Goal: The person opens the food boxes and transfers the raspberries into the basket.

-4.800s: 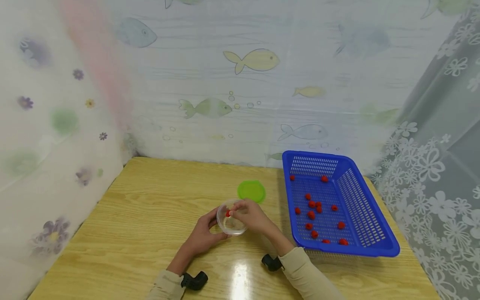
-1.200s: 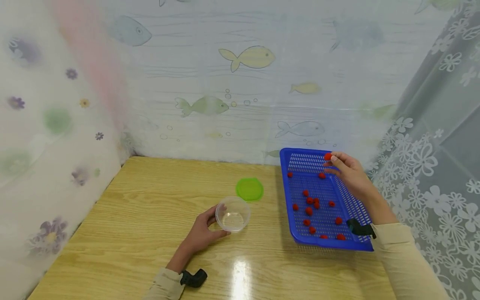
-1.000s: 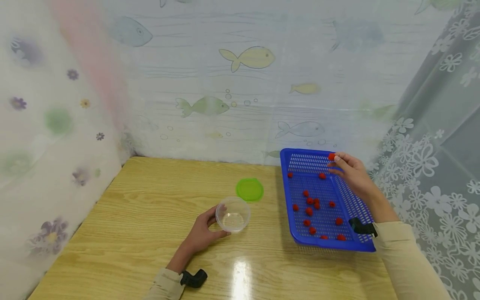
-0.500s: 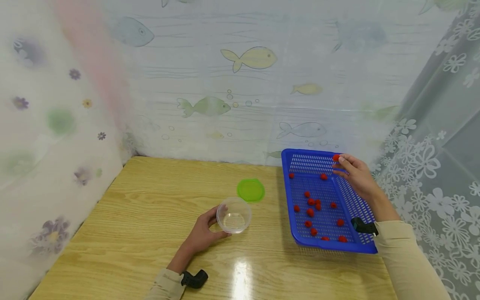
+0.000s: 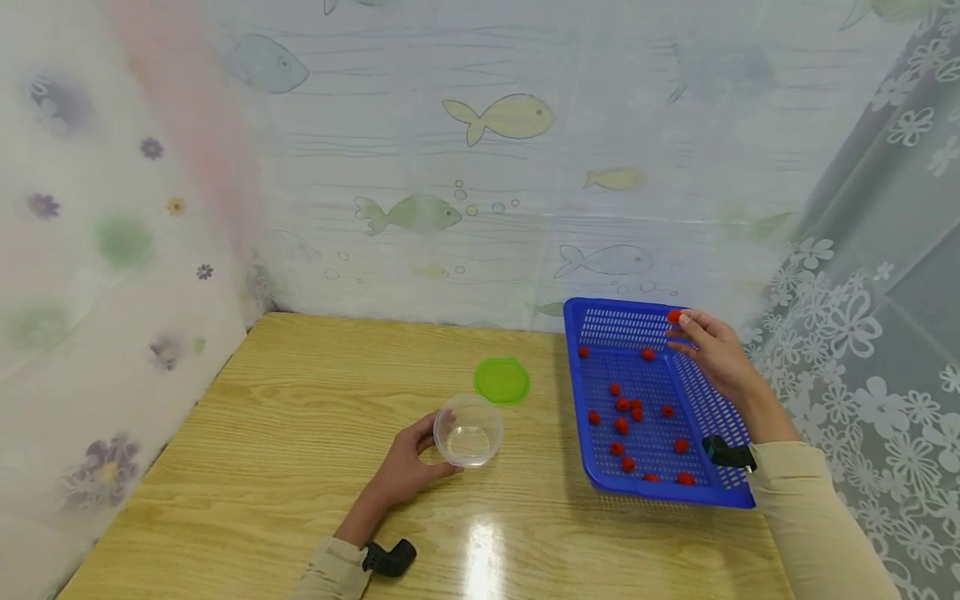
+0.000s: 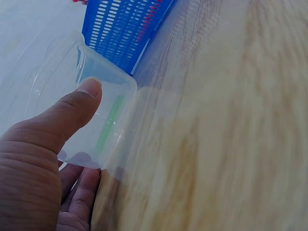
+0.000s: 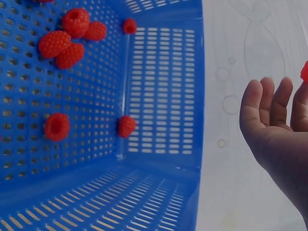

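My left hand (image 5: 411, 461) holds a clear plastic tub (image 5: 468, 432), upright on the wooden table, with the thumb on one side and the fingers round the other. Nothing shows inside the tub. Over the far right part of a blue plastic basket (image 5: 588, 454), my right hand (image 5: 712, 350) pinches a red raspberry (image 5: 674, 317) between thumb and fingertips, its other fingers loosely bent. In the right wrist view only a sliver of that raspberry (image 7: 304, 72) shows at the right edge. Several more raspberries (image 5: 622, 426) lie scattered on the basket's floor.
A flat green lid (image 5: 502, 381) lies on the table (image 5: 322, 392) behind the tub, left of the basket. The basket's tall slotted walls stand at the table's right side. A curtain with printed fish (image 5: 498, 117) hangs behind the table.
My right hand has moved from the tub to the basket's far right, a raspberry pinched in both places. Lately it has drifted slightly right. My left hand stays on the tub.
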Demonstrator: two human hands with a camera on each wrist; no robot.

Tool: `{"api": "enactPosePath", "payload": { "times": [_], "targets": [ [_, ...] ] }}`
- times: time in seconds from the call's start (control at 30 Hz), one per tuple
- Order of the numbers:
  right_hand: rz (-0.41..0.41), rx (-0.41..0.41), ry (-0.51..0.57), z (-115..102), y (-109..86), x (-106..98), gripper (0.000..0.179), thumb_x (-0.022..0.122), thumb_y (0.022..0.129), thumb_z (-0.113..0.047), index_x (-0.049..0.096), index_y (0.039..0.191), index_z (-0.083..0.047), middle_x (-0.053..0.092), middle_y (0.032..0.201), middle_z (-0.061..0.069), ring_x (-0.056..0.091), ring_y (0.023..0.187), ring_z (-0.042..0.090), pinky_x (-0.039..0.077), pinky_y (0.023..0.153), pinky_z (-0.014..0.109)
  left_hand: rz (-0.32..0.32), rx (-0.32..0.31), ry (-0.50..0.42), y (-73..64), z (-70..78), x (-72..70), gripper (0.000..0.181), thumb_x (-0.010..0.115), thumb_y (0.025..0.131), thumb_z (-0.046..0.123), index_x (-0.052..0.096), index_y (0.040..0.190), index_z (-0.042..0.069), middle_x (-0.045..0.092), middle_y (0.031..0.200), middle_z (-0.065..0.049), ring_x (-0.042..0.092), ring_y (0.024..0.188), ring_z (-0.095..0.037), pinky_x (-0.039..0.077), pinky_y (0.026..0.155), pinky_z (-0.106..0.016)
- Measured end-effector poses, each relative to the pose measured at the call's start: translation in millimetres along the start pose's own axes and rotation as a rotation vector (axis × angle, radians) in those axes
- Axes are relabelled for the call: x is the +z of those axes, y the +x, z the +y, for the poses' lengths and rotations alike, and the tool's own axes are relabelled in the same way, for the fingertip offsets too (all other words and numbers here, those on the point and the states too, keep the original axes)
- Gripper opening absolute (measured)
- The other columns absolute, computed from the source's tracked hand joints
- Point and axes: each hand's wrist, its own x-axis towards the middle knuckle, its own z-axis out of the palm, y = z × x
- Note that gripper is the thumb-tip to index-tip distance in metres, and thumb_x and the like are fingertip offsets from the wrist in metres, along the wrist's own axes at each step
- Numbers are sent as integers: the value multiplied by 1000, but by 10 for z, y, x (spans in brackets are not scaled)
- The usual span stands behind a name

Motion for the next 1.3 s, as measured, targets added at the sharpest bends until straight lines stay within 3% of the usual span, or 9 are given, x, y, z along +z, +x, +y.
{"api": "enactPosePath", "payload": {
  "times": [0.17, 0.37, 0.83, 1.13, 1.3],
  "targets": [
    [24, 16, -22, 32, 2, -13, 16, 48, 109, -21, 56, 115, -9, 59, 111, -3, 62, 103, 5, 54, 89, 18, -2, 12, 5, 3, -10, 4, 86, 88, 80, 9, 43, 153, 1, 49, 151, -22, 55, 133, -37, 51, 105, -30],
    [34, 11, -49, 78, 14, -23, 18, 48, 109, -21, 58, 117, -9, 59, 113, -3, 61, 104, 5, 54, 90, 18, -3, 14, -4, 6, 1, 12, 85, 87, 80, 9, 43, 153, 1, 49, 151, -22, 55, 133, -38, 51, 104, -29],
    [50, -26, 33, 134, 17, -24, 23, 46, 110, -18, 68, 110, -12, 64, 110, -5, 63, 104, 7, 54, 89, 18, 1, 12, 8, -4, -18, -3, 85, 87, 80, 8, 43, 153, 1, 50, 149, -23, 55, 133, -38, 50, 102, -23],
    [43, 46, -86, 99, -46, 31, 27, 46, 109, -30, 63, 120, -13, 63, 115, -7, 60, 109, 7, 52, 90, 16, 15, -20, -2, -11, 9, 15, 88, 87, 80, 8, 41, 155, 3, 49, 150, -22, 55, 132, -38, 51, 103, -26],
    [-5, 101, -225, 67, -81, 100, 35, 44, 110, -35, 61, 125, -9, 63, 116, -10, 61, 107, 3, 51, 89, 15, 23, -41, -6, -22, 20, 42, 91, 88, 79, 6, 39, 155, 2, 47, 152, -23, 54, 134, -39, 51, 104, -28]
  ]
}}
